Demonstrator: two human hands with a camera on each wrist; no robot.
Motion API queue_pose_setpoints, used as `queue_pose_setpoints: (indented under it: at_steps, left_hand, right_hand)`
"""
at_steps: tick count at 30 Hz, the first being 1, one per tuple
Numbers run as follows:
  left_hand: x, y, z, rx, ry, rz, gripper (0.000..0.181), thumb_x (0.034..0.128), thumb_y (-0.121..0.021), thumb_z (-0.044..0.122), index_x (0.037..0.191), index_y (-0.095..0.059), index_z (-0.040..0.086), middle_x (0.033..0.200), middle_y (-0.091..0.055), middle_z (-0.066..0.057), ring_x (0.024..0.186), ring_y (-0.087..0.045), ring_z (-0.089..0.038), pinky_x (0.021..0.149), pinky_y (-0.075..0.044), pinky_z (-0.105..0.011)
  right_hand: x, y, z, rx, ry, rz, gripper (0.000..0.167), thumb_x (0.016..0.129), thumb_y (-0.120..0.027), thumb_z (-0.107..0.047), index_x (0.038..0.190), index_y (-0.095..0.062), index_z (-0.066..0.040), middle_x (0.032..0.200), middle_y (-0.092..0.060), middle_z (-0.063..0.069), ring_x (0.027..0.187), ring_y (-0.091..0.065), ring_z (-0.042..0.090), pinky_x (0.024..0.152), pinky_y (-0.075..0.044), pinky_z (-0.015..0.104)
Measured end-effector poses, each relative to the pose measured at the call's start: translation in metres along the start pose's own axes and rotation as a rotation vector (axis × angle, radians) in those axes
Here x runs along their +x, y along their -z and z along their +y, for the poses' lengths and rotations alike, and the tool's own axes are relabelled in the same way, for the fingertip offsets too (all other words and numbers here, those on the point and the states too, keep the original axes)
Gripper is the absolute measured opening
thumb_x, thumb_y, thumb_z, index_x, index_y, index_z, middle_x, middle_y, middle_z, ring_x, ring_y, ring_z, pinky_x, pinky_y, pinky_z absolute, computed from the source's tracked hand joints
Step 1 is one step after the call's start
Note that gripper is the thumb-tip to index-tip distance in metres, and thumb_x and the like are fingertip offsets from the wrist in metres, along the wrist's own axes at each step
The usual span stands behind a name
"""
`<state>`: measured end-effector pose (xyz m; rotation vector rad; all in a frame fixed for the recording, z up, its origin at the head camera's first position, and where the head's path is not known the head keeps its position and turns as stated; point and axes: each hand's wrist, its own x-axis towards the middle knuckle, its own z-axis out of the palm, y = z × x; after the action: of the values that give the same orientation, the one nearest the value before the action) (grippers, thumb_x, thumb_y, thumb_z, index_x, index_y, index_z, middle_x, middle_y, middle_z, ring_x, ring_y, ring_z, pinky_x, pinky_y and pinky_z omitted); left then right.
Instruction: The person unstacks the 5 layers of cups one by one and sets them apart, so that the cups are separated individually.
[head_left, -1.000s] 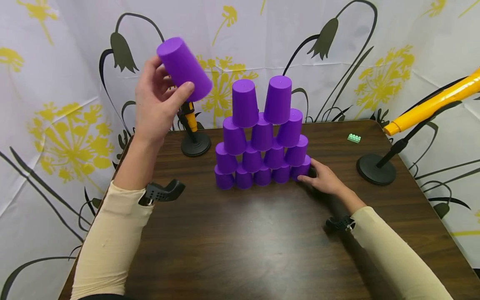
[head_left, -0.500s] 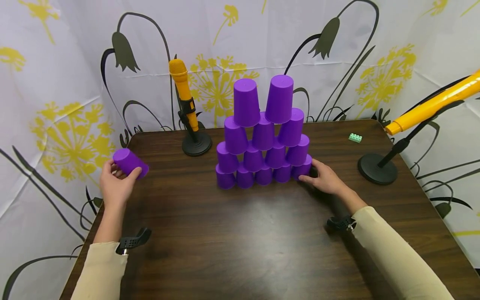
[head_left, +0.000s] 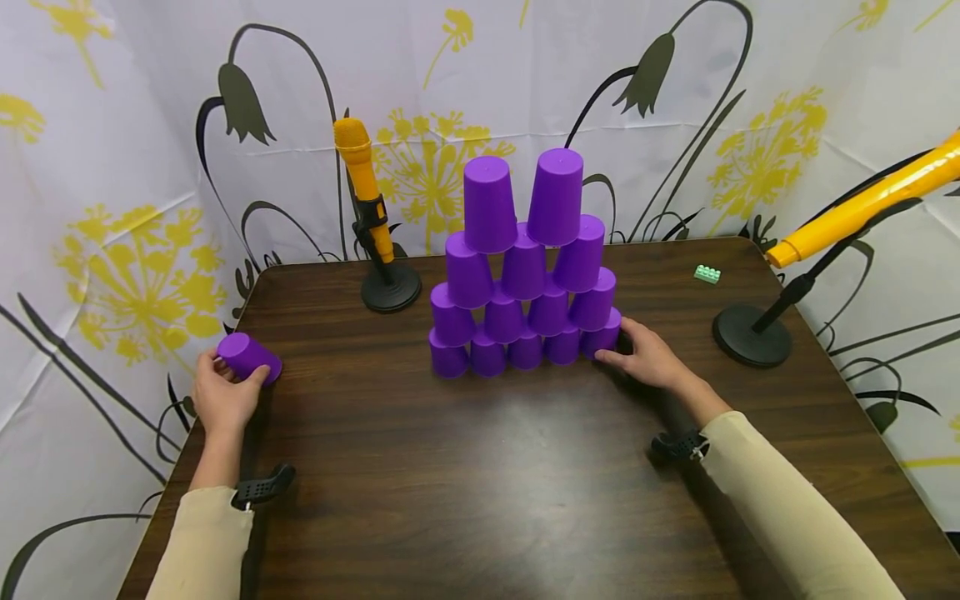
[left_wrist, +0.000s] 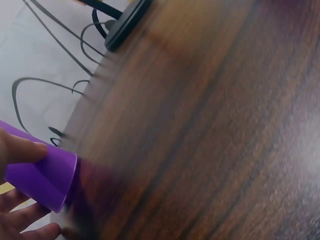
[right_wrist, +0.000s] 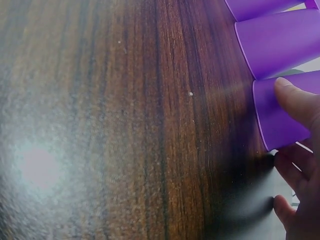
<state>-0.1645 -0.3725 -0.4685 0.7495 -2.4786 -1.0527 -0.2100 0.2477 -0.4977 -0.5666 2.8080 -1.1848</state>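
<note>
My left hand (head_left: pixel 225 400) grips a single upside-down purple cup (head_left: pixel 243 357) near the table's left edge. In the left wrist view the thumb lies along that cup's side (left_wrist: pixel 50 172), and its rim is close to the tabletop; whether it touches I cannot tell. A pyramid of upside-down purple cups (head_left: pixel 525 262) stands in the middle, with two cups side by side on top. At its lower right corner, my right hand (head_left: pixel 651 357) holds the end cup (right_wrist: pixel 280 117) of the bottom row, thumb on the near side. Its other fingers are partly hidden.
A yellow microphone (head_left: pixel 360 171) on a black stand is behind to the left. Another yellow microphone (head_left: pixel 862 204) on a stand is at the right. A small green toy brick (head_left: pixel 707 274) lies at the back right of the brown table (head_left: pixel 487 500).
My left hand has come down and to the left with its cup, from raised beside the pyramid to low over the table. The right hand and the pyramid have stayed put.
</note>
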Motion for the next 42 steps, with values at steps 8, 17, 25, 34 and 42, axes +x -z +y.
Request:
queue_pose_setpoints:
  at_steps: [8, 17, 25, 34, 42]
  left_hand:
    - [0.005, -0.002, -0.011, 0.009, 0.024, 0.004, 0.073, 0.0875, -0.072, 0.022, 0.147, -0.034, 0.004, 0.139, -0.049, -0.024, 0.126, -0.048, -0.040, 0.107, -0.034, -0.052]
    - [0.002, 0.000, -0.014, 0.009, 0.027, -0.016, 0.077, 0.0875, -0.072, 0.019, 0.150, -0.030, 0.005, 0.142, -0.046, -0.024, 0.128, -0.048, -0.041, 0.109, -0.032, -0.050]
    - [-0.002, 0.007, -0.010, -0.071, 0.044, 0.038, 0.078, 0.0822, -0.065, 0.002, 0.150, -0.030, 0.014, 0.144, -0.047, -0.015, 0.127, -0.051, -0.032, 0.109, -0.034, -0.039]
    - [-0.014, 0.017, 0.054, -0.393, -0.192, 0.396, 0.057, 0.0800, -0.042, -0.010, 0.130, -0.054, 0.015, 0.120, -0.055, 0.001, 0.109, -0.053, -0.014, 0.075, -0.041, -0.021]
    - [-0.072, 0.029, 0.185, -0.690, -0.546, 0.275, 0.041, 0.0844, -0.049, -0.007, 0.122, -0.058, 0.005, 0.115, -0.060, -0.010, 0.106, -0.058, -0.021, 0.080, -0.049, -0.025]
  right_hand:
    - [0.000, 0.001, 0.001, -0.005, -0.014, -0.010, 0.063, 0.088, -0.075, -0.028, 0.139, -0.049, -0.003, 0.128, -0.059, 0.020, 0.122, -0.052, 0.037, 0.103, -0.037, 0.056]
    - [0.001, 0.002, -0.001, -0.009, -0.032, -0.025, 0.064, 0.088, -0.075, -0.030, 0.140, -0.047, -0.003, 0.130, -0.057, 0.021, 0.124, -0.051, 0.038, 0.104, -0.036, 0.057]
    - [0.001, 0.002, 0.000, -0.014, -0.028, -0.026, 0.064, 0.089, -0.074, -0.029, 0.140, -0.047, -0.003, 0.131, -0.057, 0.020, 0.124, -0.050, 0.038, 0.104, -0.036, 0.058]
    - [0.001, 0.002, -0.001, -0.010, -0.048, -0.038, 0.066, 0.088, -0.075, -0.030, 0.141, -0.046, -0.003, 0.132, -0.056, 0.021, 0.126, -0.049, 0.038, 0.105, -0.035, 0.057]
    - [0.000, 0.003, -0.002, 0.002, -0.024, -0.036, 0.064, 0.089, -0.075, -0.028, 0.141, -0.047, -0.002, 0.131, -0.057, 0.020, 0.125, -0.050, 0.038, 0.105, -0.035, 0.058]
